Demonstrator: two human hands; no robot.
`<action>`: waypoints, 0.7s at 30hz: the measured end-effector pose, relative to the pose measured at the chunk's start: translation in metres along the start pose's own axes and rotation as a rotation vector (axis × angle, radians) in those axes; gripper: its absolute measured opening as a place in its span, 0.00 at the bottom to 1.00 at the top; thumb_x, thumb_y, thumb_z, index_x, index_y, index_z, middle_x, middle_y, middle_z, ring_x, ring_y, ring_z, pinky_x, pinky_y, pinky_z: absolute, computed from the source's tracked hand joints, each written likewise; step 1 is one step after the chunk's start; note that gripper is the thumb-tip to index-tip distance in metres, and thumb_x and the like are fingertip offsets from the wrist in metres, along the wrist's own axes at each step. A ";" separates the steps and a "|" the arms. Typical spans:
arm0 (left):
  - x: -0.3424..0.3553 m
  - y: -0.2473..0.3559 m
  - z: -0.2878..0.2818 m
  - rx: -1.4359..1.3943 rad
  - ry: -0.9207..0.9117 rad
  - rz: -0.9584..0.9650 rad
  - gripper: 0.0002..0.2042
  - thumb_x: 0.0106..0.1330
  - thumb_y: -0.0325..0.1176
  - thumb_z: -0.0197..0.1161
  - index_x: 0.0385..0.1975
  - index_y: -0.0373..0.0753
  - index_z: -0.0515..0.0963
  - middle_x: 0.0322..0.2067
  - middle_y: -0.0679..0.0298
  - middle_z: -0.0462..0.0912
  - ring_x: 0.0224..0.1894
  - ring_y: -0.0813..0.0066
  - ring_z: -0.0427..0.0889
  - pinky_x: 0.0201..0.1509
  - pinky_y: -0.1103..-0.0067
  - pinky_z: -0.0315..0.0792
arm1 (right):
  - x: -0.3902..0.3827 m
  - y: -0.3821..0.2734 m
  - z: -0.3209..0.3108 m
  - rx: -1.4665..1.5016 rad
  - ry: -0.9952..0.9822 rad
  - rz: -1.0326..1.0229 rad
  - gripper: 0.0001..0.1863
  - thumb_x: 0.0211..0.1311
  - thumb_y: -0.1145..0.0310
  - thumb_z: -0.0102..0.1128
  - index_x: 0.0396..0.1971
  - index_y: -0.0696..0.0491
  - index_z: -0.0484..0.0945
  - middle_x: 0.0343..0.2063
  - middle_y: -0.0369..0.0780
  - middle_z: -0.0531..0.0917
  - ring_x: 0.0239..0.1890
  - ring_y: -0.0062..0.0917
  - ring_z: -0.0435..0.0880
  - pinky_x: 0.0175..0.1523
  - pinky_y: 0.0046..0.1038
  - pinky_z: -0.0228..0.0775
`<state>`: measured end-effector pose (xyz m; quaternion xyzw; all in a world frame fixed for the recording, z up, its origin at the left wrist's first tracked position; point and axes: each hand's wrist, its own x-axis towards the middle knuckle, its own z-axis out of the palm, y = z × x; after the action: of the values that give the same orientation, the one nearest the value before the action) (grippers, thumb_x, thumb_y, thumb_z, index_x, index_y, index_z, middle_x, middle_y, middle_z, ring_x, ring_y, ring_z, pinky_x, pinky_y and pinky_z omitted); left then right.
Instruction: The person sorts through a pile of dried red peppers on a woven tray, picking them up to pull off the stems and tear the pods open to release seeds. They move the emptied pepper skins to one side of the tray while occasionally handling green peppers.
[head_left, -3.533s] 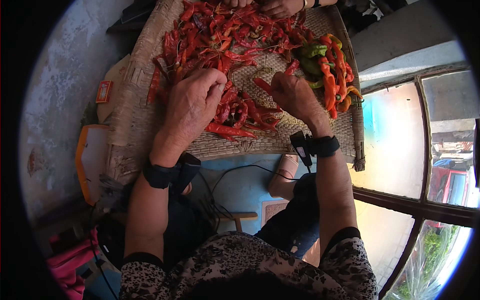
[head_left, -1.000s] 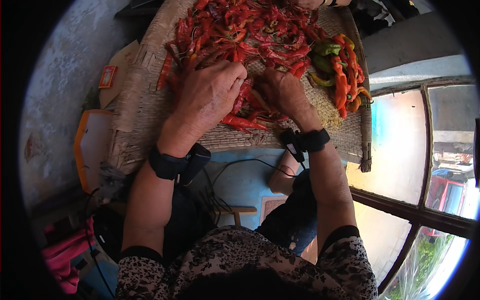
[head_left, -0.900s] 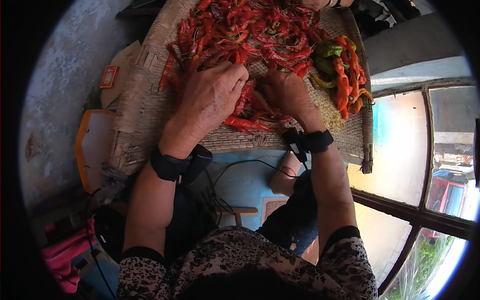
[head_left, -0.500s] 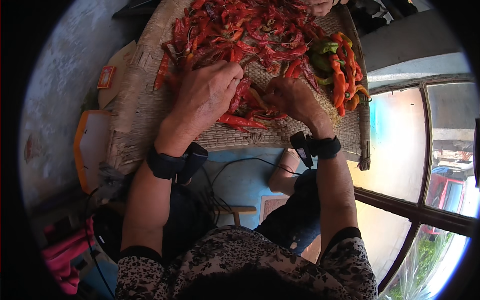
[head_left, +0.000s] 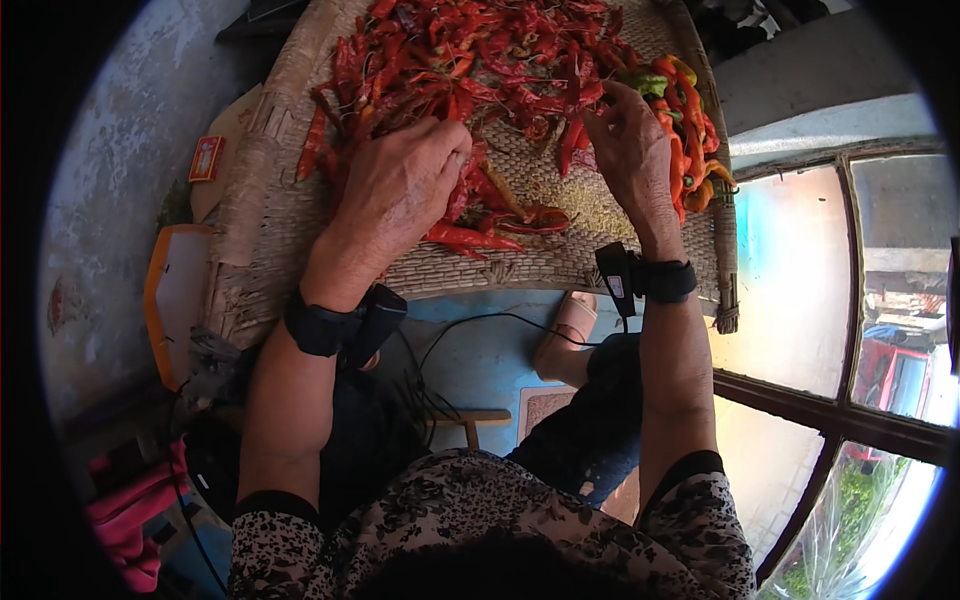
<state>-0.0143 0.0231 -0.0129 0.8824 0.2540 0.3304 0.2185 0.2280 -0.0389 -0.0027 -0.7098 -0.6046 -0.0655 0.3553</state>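
A heap of wrinkled red chili peppers (head_left: 450,60) covers the far and middle part of a woven tray (head_left: 400,280). My left hand (head_left: 400,190) is closed, knuckles up, at the heap's near left; its palm side hides whatever the fingers hold. Farther out, my right hand (head_left: 635,150) has bent fingers, with the tips pinched at the edge of some red chili peppers (head_left: 578,80). Just right of that hand lies a pile of smoother, fresher orange-red and green peppers (head_left: 692,110). Between my hands, pale yellow seeds (head_left: 590,205) are scattered on the weave.
Black straps with small boxes (head_left: 665,282) sit on both my wrists, and a cable (head_left: 490,318) runs between my arms. A small red box (head_left: 207,158) stands left of the tray. Windows (head_left: 780,280) are to the right; a sandalled foot (head_left: 572,335) shows below.
My right hand has moved away from me and to the right, uncovering the seeds and some near peppers. My left hand stays nearly in place. Another person's hand at the far edge has left the picture.
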 end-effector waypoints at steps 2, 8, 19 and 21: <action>0.001 -0.001 0.000 0.029 0.050 -0.003 0.02 0.65 0.27 0.56 0.33 0.36 0.72 0.28 0.57 0.78 0.27 0.59 0.80 0.28 0.69 0.74 | -0.003 -0.007 0.001 0.098 -0.105 0.018 0.19 0.56 0.67 0.64 0.47 0.56 0.75 0.22 0.43 0.80 0.29 0.35 0.83 0.32 0.35 0.73; 0.005 0.000 -0.005 0.031 0.186 -0.030 0.02 0.65 0.28 0.57 0.33 0.38 0.73 0.29 0.58 0.79 0.29 0.58 0.80 0.30 0.69 0.75 | -0.023 -0.038 0.045 0.231 -0.354 -0.291 0.23 0.57 0.72 0.60 0.54 0.50 0.72 0.35 0.49 0.80 0.34 0.42 0.82 0.39 0.37 0.75; 0.004 0.001 -0.009 0.034 0.203 -0.053 0.02 0.64 0.29 0.58 0.33 0.39 0.73 0.30 0.60 0.79 0.28 0.59 0.81 0.30 0.70 0.75 | -0.014 -0.043 0.020 0.130 -0.524 -0.263 0.14 0.53 0.71 0.64 0.42 0.49 0.82 0.31 0.43 0.82 0.34 0.38 0.82 0.39 0.34 0.74; 0.003 0.001 -0.007 0.052 0.189 -0.055 0.02 0.64 0.29 0.58 0.33 0.39 0.73 0.30 0.60 0.79 0.28 0.58 0.81 0.30 0.70 0.76 | -0.013 -0.041 0.009 0.132 -0.592 -0.232 0.14 0.53 0.72 0.64 0.42 0.50 0.82 0.31 0.43 0.82 0.34 0.35 0.82 0.39 0.32 0.74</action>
<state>-0.0176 0.0259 -0.0062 0.8454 0.3062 0.3992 0.1795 0.1840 -0.0434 0.0011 -0.5999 -0.7615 0.1428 0.1995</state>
